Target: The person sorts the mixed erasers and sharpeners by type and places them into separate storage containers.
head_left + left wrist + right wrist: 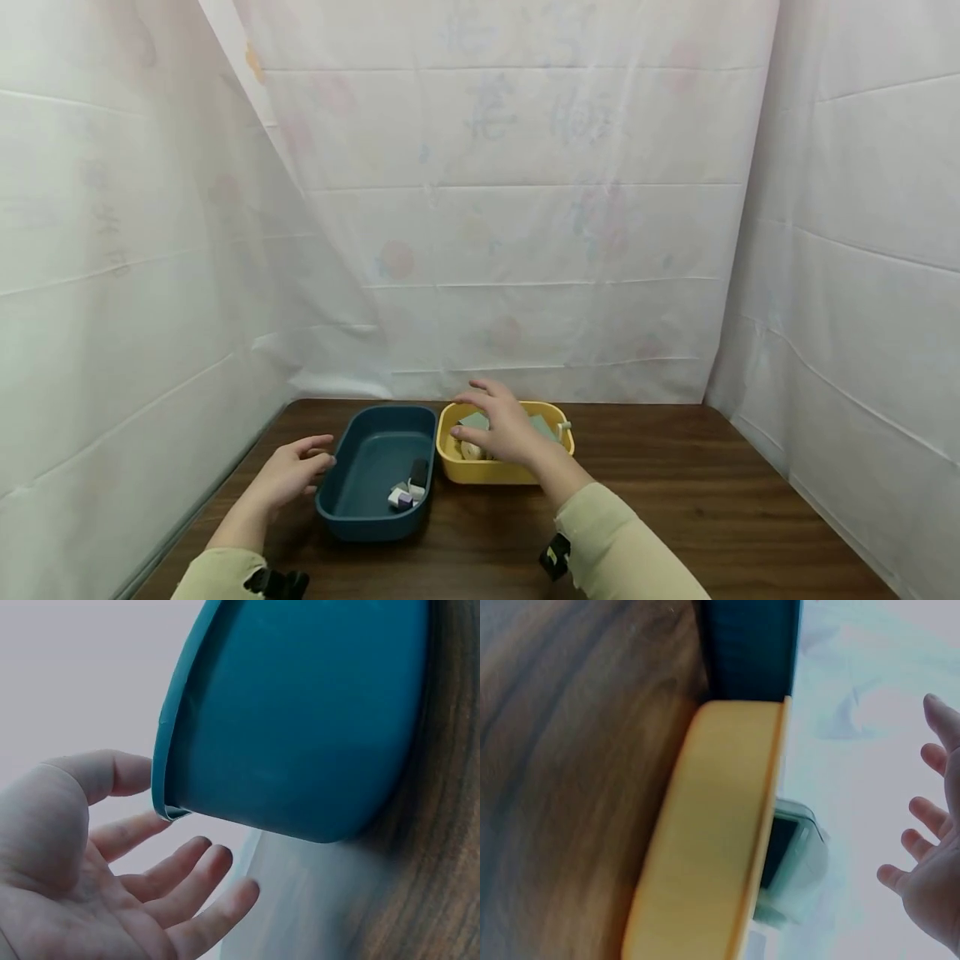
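My left hand is at the left side of a dark blue oblong tub. In the left wrist view its thumb and forefinger are right at the tub's rim, the other fingers loosely bent. Over a yellow tub hovers my right hand, fingers spread and nothing held. A small white and purple item and a black item lie at the blue tub's near right. Pale green items and a round cream item sit in the yellow tub, partly hidden by my right hand.
Both tubs stand side by side on a dark wooden table. A whitish piece sits at the yellow tub's right rim. In the right wrist view a pale green boxy item rises above that tub's edge. White sheets enclose the table.
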The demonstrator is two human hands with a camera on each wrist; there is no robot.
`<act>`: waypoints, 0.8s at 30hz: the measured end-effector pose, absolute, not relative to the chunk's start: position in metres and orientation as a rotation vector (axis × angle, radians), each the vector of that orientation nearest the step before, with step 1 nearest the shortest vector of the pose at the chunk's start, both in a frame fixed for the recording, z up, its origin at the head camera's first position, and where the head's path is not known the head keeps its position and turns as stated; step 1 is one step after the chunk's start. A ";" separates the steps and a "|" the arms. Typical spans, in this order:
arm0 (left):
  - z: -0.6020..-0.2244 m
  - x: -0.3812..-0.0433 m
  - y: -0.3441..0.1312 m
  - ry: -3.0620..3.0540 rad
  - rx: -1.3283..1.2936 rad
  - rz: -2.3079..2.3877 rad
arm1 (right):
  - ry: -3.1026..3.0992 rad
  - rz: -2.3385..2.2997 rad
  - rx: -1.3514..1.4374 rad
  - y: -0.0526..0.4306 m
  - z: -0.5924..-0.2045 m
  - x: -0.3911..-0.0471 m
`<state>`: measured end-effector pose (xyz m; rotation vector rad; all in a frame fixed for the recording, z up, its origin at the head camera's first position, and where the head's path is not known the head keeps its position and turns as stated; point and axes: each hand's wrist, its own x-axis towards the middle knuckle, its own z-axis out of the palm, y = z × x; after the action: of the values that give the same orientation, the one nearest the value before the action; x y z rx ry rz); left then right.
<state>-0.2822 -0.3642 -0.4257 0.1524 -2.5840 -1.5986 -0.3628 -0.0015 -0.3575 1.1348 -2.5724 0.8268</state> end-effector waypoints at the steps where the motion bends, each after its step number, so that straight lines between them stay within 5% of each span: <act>1: -0.425 -0.282 -0.365 -2.589 0.139 -1.567 | -2.562 0.822 1.135 0.001 -0.356 -0.363; 24: -0.384 -0.289 -0.343 -2.521 -0.047 -1.016 | -2.535 0.808 1.047 0.076 -0.327 -0.362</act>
<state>-0.2894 -0.3429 -0.3844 -0.0468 -2.5215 -1.0162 -0.3624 0.0759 -0.3268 1.0466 -2.5355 0.8076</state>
